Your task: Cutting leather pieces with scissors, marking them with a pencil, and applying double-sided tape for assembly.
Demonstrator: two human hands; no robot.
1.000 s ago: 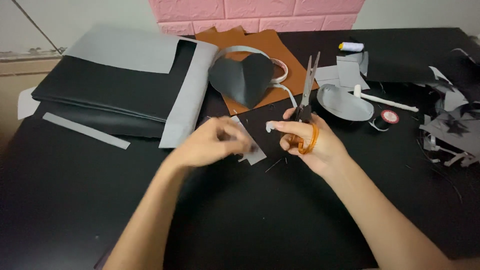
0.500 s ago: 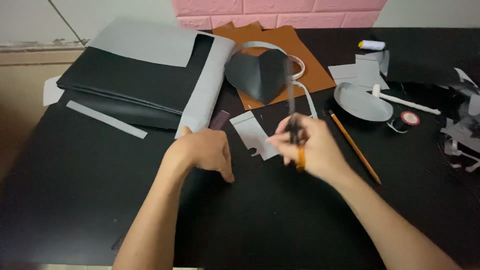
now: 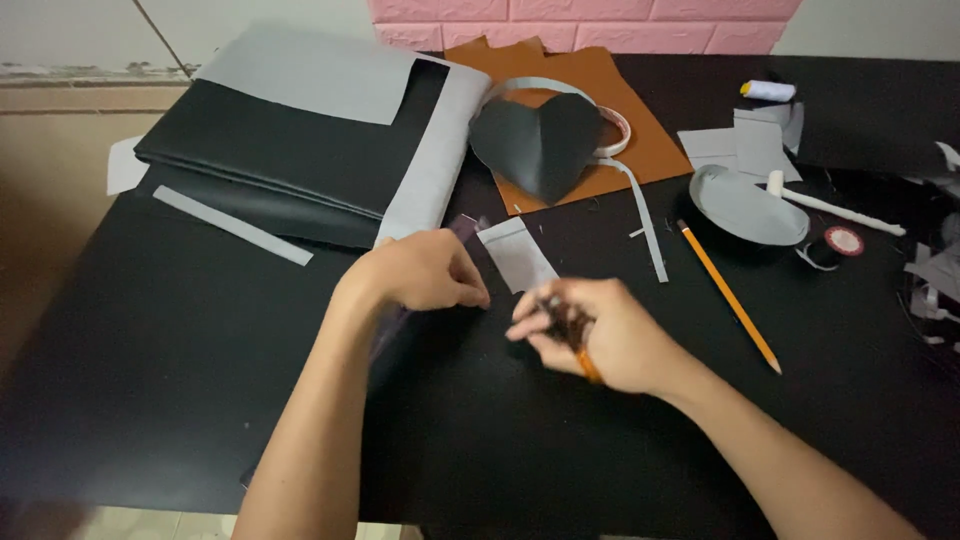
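Observation:
My left hand (image 3: 420, 270) rests knuckles-up on the black table, its fingers pinched on a dark strip of material (image 3: 468, 228) that runs back under the palm. Just to its right lies a small grey paper piece (image 3: 515, 255). My right hand (image 3: 605, 335) is curled around orange-handled scissors (image 3: 580, 345), which are blurred with motion and mostly hidden in the fist. The two hands are close together, fingertips a few centimetres apart.
A folded black and grey sheet (image 3: 300, 150) lies at the back left with a grey strip (image 3: 230, 225) beside it. A black heart shape (image 3: 535, 145) sits on brown card (image 3: 650, 140). To the right are a pencil (image 3: 730, 295), grey oval (image 3: 745, 205), tape roll (image 3: 845, 240) and scraps.
The scissors stood with blades pointing away; now my right hand has dropped them low and drawn closer to the left hand. The left hand has stayed on the dark strip.

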